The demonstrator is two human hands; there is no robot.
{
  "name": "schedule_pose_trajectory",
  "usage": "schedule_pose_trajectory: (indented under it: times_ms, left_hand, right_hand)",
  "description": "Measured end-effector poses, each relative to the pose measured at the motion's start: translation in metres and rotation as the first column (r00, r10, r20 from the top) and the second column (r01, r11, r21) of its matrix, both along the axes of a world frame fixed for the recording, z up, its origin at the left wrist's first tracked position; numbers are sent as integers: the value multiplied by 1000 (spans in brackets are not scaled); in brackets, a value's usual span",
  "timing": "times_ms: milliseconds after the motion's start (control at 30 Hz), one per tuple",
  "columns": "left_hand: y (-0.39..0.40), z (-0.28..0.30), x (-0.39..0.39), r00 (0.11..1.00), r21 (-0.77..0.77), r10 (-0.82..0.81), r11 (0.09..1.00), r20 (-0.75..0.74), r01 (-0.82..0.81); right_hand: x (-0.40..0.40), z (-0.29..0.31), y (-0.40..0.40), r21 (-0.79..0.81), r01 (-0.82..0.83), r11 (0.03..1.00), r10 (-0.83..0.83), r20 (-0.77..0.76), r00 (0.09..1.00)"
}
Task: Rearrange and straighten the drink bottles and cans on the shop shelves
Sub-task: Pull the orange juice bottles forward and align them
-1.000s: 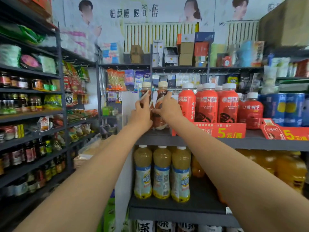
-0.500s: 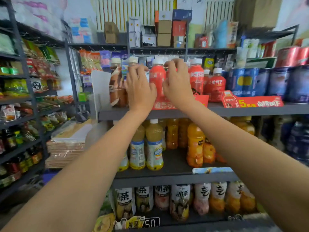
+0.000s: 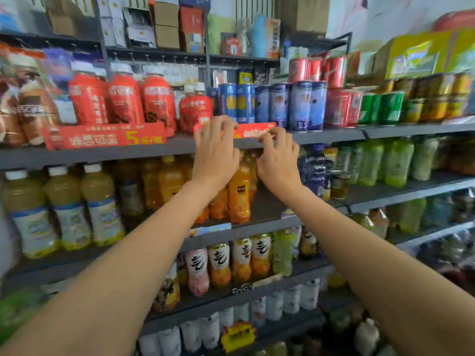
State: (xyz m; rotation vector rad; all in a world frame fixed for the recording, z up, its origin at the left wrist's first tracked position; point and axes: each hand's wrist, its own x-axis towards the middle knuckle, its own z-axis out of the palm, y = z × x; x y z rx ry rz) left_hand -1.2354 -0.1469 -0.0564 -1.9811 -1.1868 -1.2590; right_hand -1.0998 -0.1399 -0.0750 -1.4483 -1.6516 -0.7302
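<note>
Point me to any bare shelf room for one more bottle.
Bare dark patch on the second shelf, between the orange juice bottles and the dark blue bottle. Top drinks row is packed from red bottles through blue cans.

Your single head camera looks forward and slightly down from close in front of the shop shelves [image 3: 385, 129], near enough that your forearms fill the lower corners. It faces the shelf edge with the red price strip [image 3: 105, 138], left of centre. The wide lens bends the shelf edges, which slant away toward the right. No second view overlaps it.
</note>
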Motion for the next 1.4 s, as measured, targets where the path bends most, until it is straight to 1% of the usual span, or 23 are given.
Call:
schedule_pose_trajectory:
  times_ms: [67, 133, 167, 200, 267, 333, 433, 500, 700, 800, 867, 933, 967, 1033, 1067, 1100, 1167, 1200, 1267, 1333, 1400]
  left_hand:
    - [0, -14, 45, 999, -24, 16, 1000, -42, -17]
    - [0, -30, 84, 998, -80, 16, 997, -68, -21]
    - [1, -36, 101, 997, -133, 13, 991, -70, -22]
    - [3, -43, 116, 997, -198, 18, 980, -72, -32]
    - [12, -54, 140, 995, -349, 32, 935, -93, -62]
    - [26, -58, 157, 995, -475, 44, 876, -92, -83]
    - [51, -64, 178, 998, -626, 54, 779, 27, -26]
    - [71, -69, 191, 994, -668, 42, 743, 103, 38]
    - [149, -85, 211, 952, -716, 15, 663, 306, 220]
    - [174, -99, 224, 938, -739, -4, 614, 346, 276]
    - [183, -106, 234, 926, -761, -44, 556, 374, 334]
    - [190, -110, 242, 897, -763, -69, 501, 436, 409]
    - [192, -111, 244, 881, -754, -66, 488, 469, 438]
    - [195, -111, 244, 861, -729, -30, 517, 508, 449]
    - [195, -110, 242, 869, -725, -17, 544, 494, 423]
    - [194, -108, 240, 896, -725, -12, 582, 445, 368]
    - [187, -104, 238, 967, -716, -3, 672, 254, 190]
    - [180, -102, 239, 985, -686, 5, 718, 174, 118]
    - [162, -101, 248, 996, -615, 12, 787, 89, 46]
    - [144, -101, 264, 996, -566, 3, 823, 85, 45]
    - [128, -99, 287, 994, -559, 7, 828, 108, 55]
  right_hand:
    - [48, -12, -1, -40, 36, 999, -34, 47, 998]
    - [94, -24, 1, -101, 46, 994, -41, 53, 998]
    - [116, -29, 4, -166, 62, 984, -56, 40, 998]
    - [135, -34, 8, -270, 84, 959, -83, 17, 996]
    - [169, -47, 16, -453, 69, 889, -123, -91, 988]
    - [193, -58, 29, -536, -26, 844, -121, -238, 964]
    - [211, -65, 53, -532, -178, 828, -79, -425, 902]
    - [217, -64, 73, -509, -238, 827, -53, -492, 869]
    - [210, -73, 138, -444, -331, 833, 49, -537, 842]
    - [207, -81, 156, -382, -353, 854, 56, -608, 792]
    - [204, -81, 162, -342, -345, 874, 51, -642, 765]
    - [203, -78, 166, -341, -311, 887, 16, -650, 759]
    - [203, -77, 167, -350, -301, 887, 4, -646, 764]
    - [203, -76, 166, -354, -315, 881, 21, -636, 772]
    - [205, -77, 165, -333, -343, 878, 57, -640, 766]
    - [208, -80, 163, -296, -383, 875, 110, -648, 753]
    - [216, -84, 157, -210, -475, 855, 240, -651, 720]
    - [222, -85, 153, -178, -511, 841, 293, -644, 706]
    - [235, -88, 143, -140, -564, 814, 368, -627, 687]
    - [253, -90, 133, -107, -602, 791, 430, -602, 672]
    - [278, -90, 122, -86, -626, 775, 475, -575, 666]
